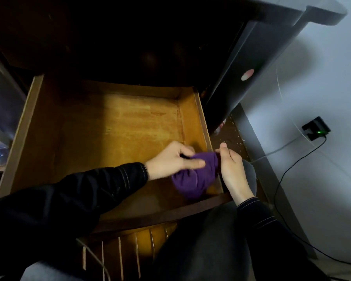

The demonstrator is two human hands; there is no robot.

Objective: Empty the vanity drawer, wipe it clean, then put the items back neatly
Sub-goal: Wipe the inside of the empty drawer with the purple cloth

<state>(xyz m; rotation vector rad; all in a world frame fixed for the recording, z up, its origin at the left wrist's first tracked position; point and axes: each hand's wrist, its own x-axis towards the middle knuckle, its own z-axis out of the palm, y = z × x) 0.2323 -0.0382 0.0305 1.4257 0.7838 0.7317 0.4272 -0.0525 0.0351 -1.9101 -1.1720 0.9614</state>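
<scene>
The purple cloth (197, 177) is judged light, soft and limp, with nothing fragile about it, so it may be bunched anywhere and is best taken as a wad under the palm. It is held bunched over the near right corner of the drawer (130, 126), whose floor shows bare, and it lies between the two grips. The left grip (174, 161) is closed on its left side from within the drawer, while the right grip (231, 167), at the drawer's right wall, is pinched on its right edge with the thumb raised.
</scene>
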